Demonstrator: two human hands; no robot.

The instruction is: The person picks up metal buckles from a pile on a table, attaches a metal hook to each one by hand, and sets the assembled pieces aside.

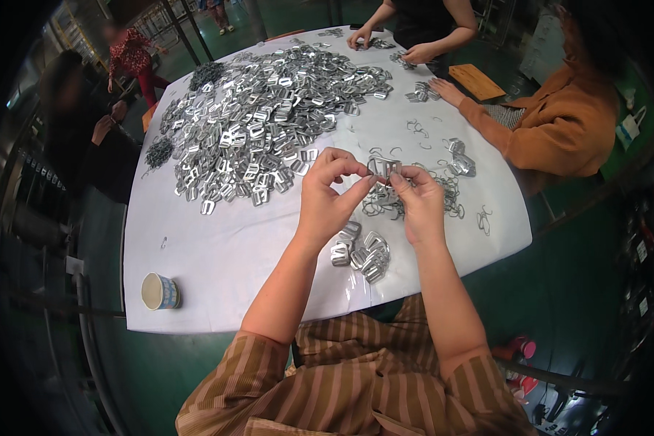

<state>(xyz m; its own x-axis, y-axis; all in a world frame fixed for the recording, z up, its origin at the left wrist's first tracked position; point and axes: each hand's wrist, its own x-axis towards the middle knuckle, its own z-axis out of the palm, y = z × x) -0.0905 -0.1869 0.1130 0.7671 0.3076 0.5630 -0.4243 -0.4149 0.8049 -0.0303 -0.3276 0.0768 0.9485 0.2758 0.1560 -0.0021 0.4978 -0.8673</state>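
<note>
Above the table, my right hand (423,202) grips a silver metal slide buckle (384,167) between thumb and fingers. My left hand (328,190) is closed in a pinch at the buckle's left side; what sits between its fingertips is too small to make out. Beneath and behind the buckle lies a tangle of thin bent wire clips (452,195), partly hidden by my right hand. Nearer to me, between my forearms, a small group of silver buckles (370,256) rests on the white-covered table (225,280).
A big heap of buckles (258,120) spreads over the table's left and far side, with dark wire piles (160,151) at its edge. A paper cup (160,291) stands at the near left corner. Co-workers sit around; one orange sleeve (487,131) rests at the right.
</note>
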